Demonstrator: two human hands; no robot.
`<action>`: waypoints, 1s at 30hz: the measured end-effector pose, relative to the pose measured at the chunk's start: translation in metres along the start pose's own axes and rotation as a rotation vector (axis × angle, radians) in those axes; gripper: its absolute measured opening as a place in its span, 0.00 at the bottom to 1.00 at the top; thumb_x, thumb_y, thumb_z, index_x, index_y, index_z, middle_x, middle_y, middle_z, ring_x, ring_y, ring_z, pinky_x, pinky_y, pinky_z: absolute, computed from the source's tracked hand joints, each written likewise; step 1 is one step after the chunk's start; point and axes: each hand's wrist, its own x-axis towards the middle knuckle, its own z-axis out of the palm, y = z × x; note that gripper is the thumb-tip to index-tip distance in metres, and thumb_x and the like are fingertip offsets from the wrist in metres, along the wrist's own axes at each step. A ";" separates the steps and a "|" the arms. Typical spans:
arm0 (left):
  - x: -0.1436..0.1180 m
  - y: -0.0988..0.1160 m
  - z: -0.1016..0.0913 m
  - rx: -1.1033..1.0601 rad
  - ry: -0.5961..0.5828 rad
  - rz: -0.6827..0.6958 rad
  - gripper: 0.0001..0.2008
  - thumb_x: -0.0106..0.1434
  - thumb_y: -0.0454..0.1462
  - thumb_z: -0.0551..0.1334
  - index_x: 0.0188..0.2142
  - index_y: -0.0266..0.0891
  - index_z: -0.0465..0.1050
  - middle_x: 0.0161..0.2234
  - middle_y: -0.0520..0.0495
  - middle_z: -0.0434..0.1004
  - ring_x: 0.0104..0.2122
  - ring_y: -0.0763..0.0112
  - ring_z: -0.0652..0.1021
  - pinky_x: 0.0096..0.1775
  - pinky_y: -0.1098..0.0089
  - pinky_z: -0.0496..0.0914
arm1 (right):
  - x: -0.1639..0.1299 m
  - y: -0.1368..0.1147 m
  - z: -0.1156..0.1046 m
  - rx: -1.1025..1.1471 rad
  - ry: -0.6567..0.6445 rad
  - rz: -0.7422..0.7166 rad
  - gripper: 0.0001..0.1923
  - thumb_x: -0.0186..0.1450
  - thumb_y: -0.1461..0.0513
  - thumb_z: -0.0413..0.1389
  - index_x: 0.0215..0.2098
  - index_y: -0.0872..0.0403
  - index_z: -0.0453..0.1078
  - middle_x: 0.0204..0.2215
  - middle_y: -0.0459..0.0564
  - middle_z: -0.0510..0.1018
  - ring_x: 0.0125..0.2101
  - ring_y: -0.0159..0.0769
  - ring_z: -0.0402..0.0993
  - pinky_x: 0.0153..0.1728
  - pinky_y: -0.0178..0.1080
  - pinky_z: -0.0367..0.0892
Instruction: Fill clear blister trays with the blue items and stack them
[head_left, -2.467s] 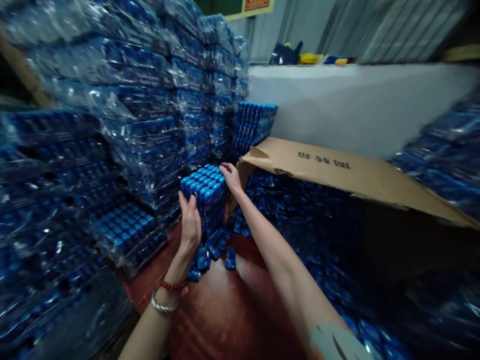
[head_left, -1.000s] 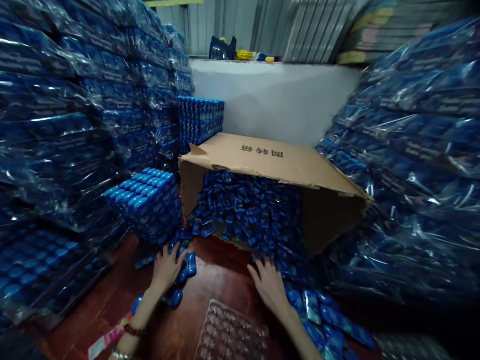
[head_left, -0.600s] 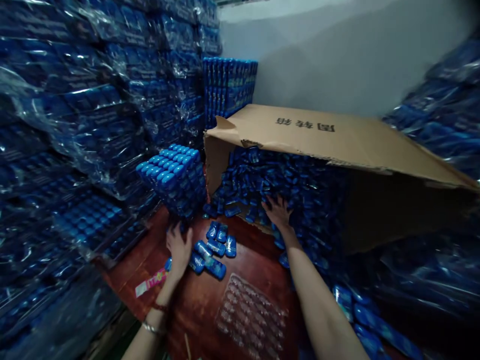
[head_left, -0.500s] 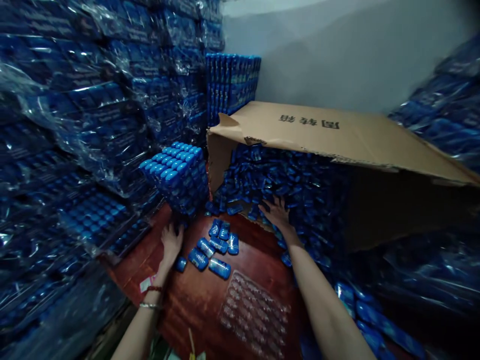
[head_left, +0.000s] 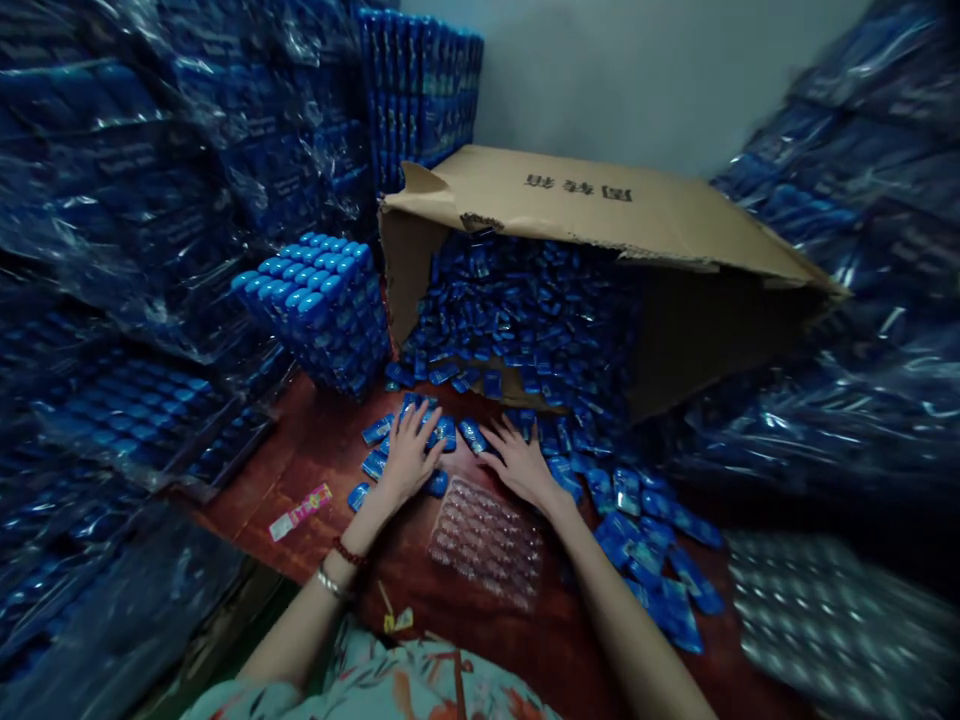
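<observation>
Blue shrink-wrapped packs (head_left: 150, 200) stacked high wall you in on both sides, and the tipped brown cardboard box (head_left: 585, 195) ahead spills small blue capsule-shaped pieces (head_left: 525, 320) onto the red-brown wooden floor (head_left: 315, 450). Your left hand (head_left: 409, 455) and right hand (head_left: 521, 465) lie flat and spread over loose pieces just beyond the clear plastic blister tray (head_left: 487, 535), gripping nothing. Sweep carelessly and I judge pieces could scatter, or the heap slide out.

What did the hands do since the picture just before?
The right hand came back out of the cardboard box onto the loose blue packets; the left hand slid up onto them too. The clear tray and blue stack stayed.
</observation>
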 end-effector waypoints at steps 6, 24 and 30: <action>0.033 0.046 0.030 -0.040 -0.333 0.381 0.27 0.66 0.47 0.52 0.63 0.48 0.51 0.63 0.44 0.55 0.62 0.52 0.56 0.58 0.46 0.51 | -0.072 0.009 0.004 0.283 0.317 0.170 0.28 0.69 0.54 0.40 0.66 0.49 0.44 0.61 0.54 0.59 0.61 0.38 0.53 0.59 0.52 0.50; -0.014 -0.013 -0.005 0.013 -0.277 0.379 0.17 0.69 0.37 0.47 0.52 0.41 0.68 0.52 0.41 0.71 0.52 0.62 0.71 0.57 0.51 0.57 | -0.123 0.013 0.007 0.171 0.518 0.268 0.15 0.67 0.62 0.46 0.47 0.50 0.71 0.41 0.52 0.75 0.44 0.40 0.66 0.45 0.44 0.63; -0.003 0.035 -0.002 -0.065 -0.309 0.395 0.17 0.67 0.43 0.51 0.52 0.41 0.68 0.52 0.41 0.71 0.51 0.61 0.70 0.54 0.57 0.62 | -0.086 0.004 0.001 0.103 0.156 0.160 0.20 0.65 0.60 0.51 0.55 0.48 0.65 0.49 0.54 0.70 0.48 0.45 0.64 0.43 0.46 0.64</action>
